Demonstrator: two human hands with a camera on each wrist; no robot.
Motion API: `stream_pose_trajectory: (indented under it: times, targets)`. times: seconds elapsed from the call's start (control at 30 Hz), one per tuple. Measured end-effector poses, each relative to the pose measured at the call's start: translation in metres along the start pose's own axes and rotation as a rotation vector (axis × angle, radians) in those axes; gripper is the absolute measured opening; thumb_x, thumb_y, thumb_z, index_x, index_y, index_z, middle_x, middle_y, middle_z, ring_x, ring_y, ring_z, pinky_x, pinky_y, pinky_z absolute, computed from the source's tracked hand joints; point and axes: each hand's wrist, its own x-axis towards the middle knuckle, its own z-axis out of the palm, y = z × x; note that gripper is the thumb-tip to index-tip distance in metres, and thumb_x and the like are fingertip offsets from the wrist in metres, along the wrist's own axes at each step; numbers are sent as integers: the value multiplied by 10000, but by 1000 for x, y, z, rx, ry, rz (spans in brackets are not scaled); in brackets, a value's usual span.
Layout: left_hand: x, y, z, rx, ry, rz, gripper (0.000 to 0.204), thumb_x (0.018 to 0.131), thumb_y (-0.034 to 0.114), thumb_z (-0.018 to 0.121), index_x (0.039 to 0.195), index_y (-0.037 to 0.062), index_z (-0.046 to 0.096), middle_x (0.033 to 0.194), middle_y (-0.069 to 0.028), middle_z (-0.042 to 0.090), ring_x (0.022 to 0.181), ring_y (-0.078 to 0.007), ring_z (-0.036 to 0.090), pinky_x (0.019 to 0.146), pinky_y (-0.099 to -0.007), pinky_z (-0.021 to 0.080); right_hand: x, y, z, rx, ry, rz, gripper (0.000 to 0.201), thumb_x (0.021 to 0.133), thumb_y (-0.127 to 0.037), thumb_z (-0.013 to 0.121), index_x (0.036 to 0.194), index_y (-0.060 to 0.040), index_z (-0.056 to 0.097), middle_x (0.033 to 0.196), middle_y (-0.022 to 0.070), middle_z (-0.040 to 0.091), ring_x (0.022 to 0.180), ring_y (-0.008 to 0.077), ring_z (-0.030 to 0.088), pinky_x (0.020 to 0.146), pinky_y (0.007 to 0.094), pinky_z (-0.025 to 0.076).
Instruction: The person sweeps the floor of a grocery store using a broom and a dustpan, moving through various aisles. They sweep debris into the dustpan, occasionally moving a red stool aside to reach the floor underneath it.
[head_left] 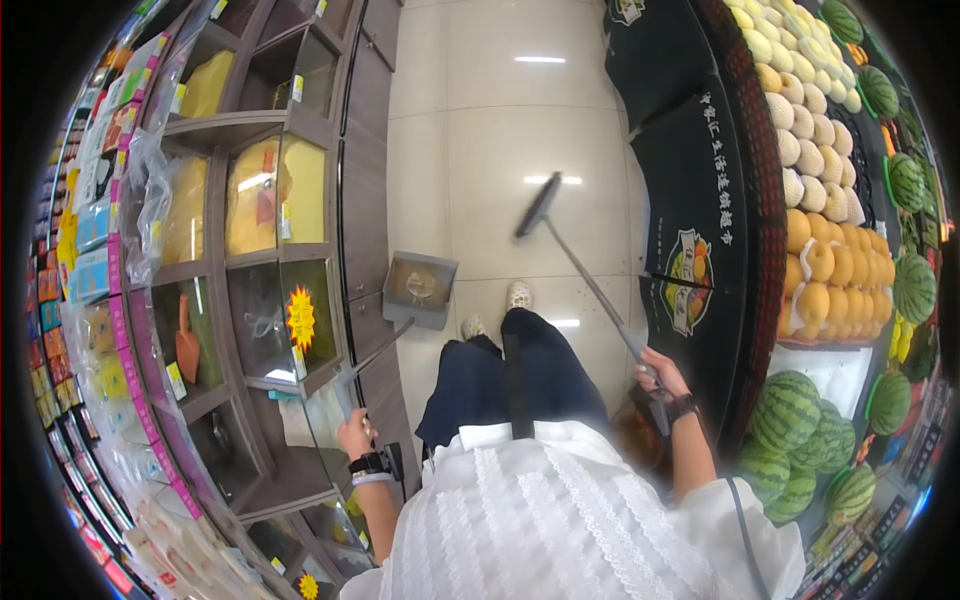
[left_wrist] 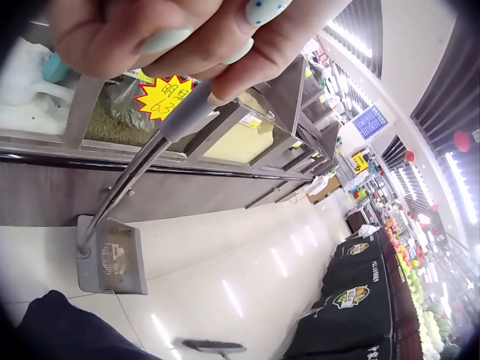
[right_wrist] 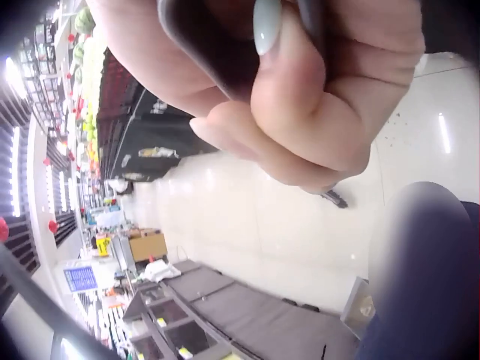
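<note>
My left hand grips the upper end of a long-handled grey dustpan, whose pan rests on the floor beside the left cabinets. Some light debris shows inside the pan in the left wrist view, where the curled fingers wrap the grey grip. In my right hand is the handle of a broom. Its dark, narrow head lies out ahead on the tiles, to the right of the dustpan. The right wrist view has my curled fingers up close, hiding most of the handle.
Clear-fronted food bins line the left side. On the right runs a black-draped fruit stand with melons and watermelons. Pale tiled floor stretches between them. My shoes stand near the dustpan.
</note>
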Motion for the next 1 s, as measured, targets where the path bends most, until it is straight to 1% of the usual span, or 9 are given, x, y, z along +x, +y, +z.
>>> stream_pose_trajectory:
  times: [0.07, 0.23, 0.33, 0.43, 0.5, 0.6, 0.63, 0.8, 1.0]
  targets:
    - [-2, 0, 2, -20, 0, -20, 204, 656, 180, 617, 626, 53, 460, 477, -9, 415, 363, -108, 389, 336, -251, 340, 15, -19, 41, -166, -119, 60, 504, 872, -174, 460, 1334, -162, 257, 663, 30, 444, 437, 54, 360, 354, 163, 263]
    - [-8, -5, 3, -11, -64, 17, 223, 662, 184, 615, 586, 56, 450, 456, -1, 382, 362, -104, 378, 344, -247, 336, 151, -34, 116, -332, -317, 193, 439, 855, -231, 507, 1257, -139, 356, 696, 49, 498, 397, 43, 376, 320, 147, 300]
    - [-13, -4, 7, -28, -24, -59, 229, 655, 165, 616, 567, 63, 431, 449, -2, 377, 351, -113, 363, 339, -255, 328, 200, -36, 201, -407, -379, 207, 199, 844, -233, 516, 888, -49, 455, 607, 54, 491, 375, 64, 409, 304, 174, 309]
    - [-10, -12, 8, -8, -35, -71, 216, 650, 156, 616, 574, 65, 435, 446, 0, 373, 342, -116, 359, 335, -256, 324, 263, -18, 242, -361, -345, 269, 150, 839, -168, 485, 865, -37, 419, 607, 55, 469, 389, 80, 388, 307, 198, 280]
    - [-12, -11, 13, -5, -18, -79, 210, 653, 159, 614, 583, 59, 442, 448, 1, 378, 345, -111, 366, 335, -253, 322, 281, -12, 251, -309, -317, 191, 156, 842, -165, 476, 919, -38, 426, 617, 58, 464, 402, 83, 380, 315, 207, 267]
    - [-13, -8, 20, 19, -24, -80, 201, 650, 158, 614, 587, 58, 451, 453, 0, 386, 346, -112, 371, 334, -253, 322, 284, -17, 229, -321, -303, 153, 206, 844, -161, 472, 1008, -38, 449, 624, 60, 465, 404, 83, 380, 319, 215, 261]
    - [-12, -7, 21, 40, -47, -70, 196, 645, 155, 615, 583, 64, 453, 457, -3, 389, 344, -119, 367, 334, -258, 325, 273, -21, 217, -344, -196, 112, 271, 848, -162, 468, 1095, -51, 457, 620, 58, 467, 401, 83, 375, 325, 222, 254]
    - [-3, -2, 24, 75, -38, -69, 208, 641, 173, 617, 592, 55, 453, 456, -6, 387, 338, -122, 372, 331, -260, 330, 203, -30, 89, -453, -138, 76, 498, 847, -266, 484, 1293, -111, 327, 611, 64, 490, 354, 99, 380, 317, 228, 290]
    - [15, 19, 42, 88, -128, -52, 207, 644, 188, 616, 629, 48, 464, 496, -14, 423, 368, -110, 399, 335, -248, 346, 80, -3, -35, -144, 37, 125, 469, 861, -260, 485, 1297, -183, 331, 630, 31, 478, 396, 82, 392, 333, 207, 287]
